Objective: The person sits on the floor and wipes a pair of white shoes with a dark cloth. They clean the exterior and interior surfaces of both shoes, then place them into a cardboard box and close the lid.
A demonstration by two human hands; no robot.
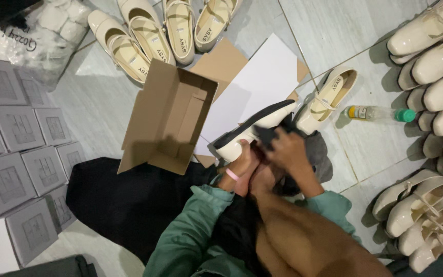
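My left hand [243, 163] grips a cream shoe [255, 128] with a dark sole, held sole-up over the floor. A dark cloth [272, 134] is pressed against the shoe by my right hand [289, 150]. A second cream shoe [329, 100] lies on the tiles just right of it. An open brown cardboard box [167, 115] stands empty to the left of my hands. White sheets of paper [262, 82] and flat brown cardboard lie under and behind the shoe.
Several cream shoes [155, 33] line the top, more cream shoes [439, 77] fill the right side. Grey boxes [19, 154] stack at left. A clear bottle with green cap [378, 114] lies on the tiles. A bag of white packets [42, 31] sits top left.
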